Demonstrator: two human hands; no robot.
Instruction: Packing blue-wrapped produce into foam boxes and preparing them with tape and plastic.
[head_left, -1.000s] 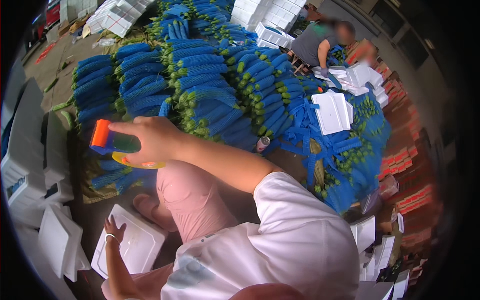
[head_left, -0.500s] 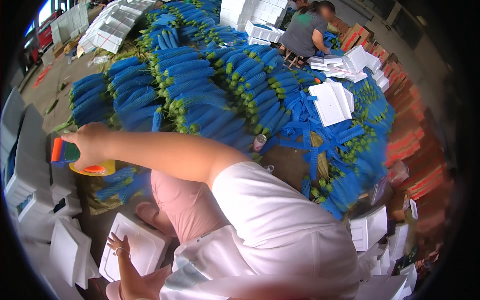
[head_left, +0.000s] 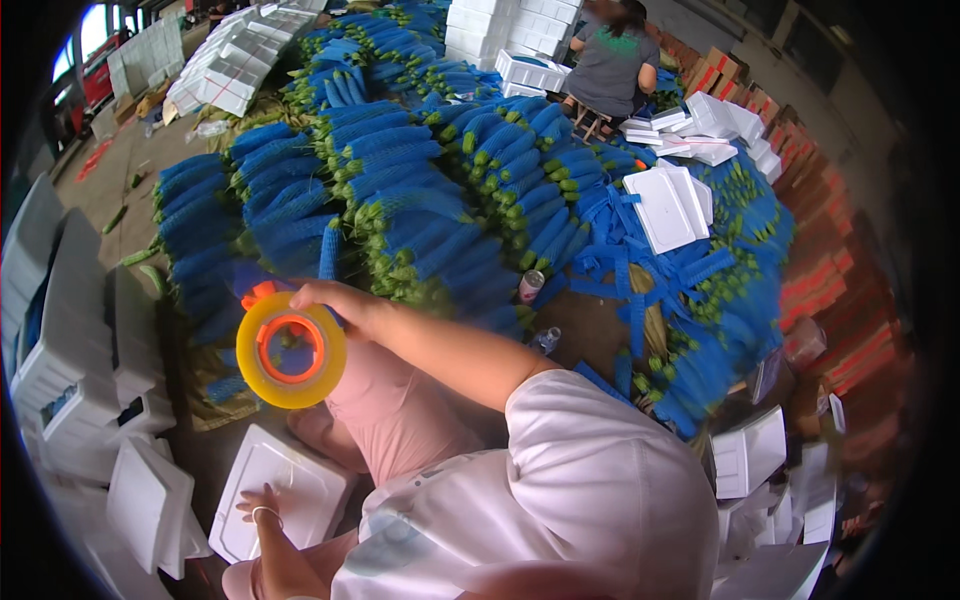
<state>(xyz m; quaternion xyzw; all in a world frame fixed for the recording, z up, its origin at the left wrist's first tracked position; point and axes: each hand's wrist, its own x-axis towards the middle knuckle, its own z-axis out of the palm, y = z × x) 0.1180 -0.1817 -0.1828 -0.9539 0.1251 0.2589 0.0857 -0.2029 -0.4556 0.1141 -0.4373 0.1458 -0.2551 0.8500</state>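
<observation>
My right hand (head_left: 340,300) grips a tape dispenser (head_left: 262,290) with orange and blue parts. A large roll of yellow tape (head_left: 258,355) with an orange hub sits on it, over my bent knee. My left hand (head_left: 262,502) lies with fingers spread on top of a white foam box (head_left: 285,465) beside my leg. The right palm and part of the dispenser's handle are hidden behind the roll and my fingers.
Rows of green vegetables in blue foam nets (head_left: 390,150) cover the floor ahead. White foam boxes (head_left: 75,330) stand at left; loose lids (head_left: 665,210) lie right of the rows. A co-worker (head_left: 615,60) sits on a stool at the back, near red-striped cartons (head_left: 720,75).
My right hand has drawn the tape dispenser back from the far left toward my body, and the roll now faces me. My left hand stays on the foam box.
</observation>
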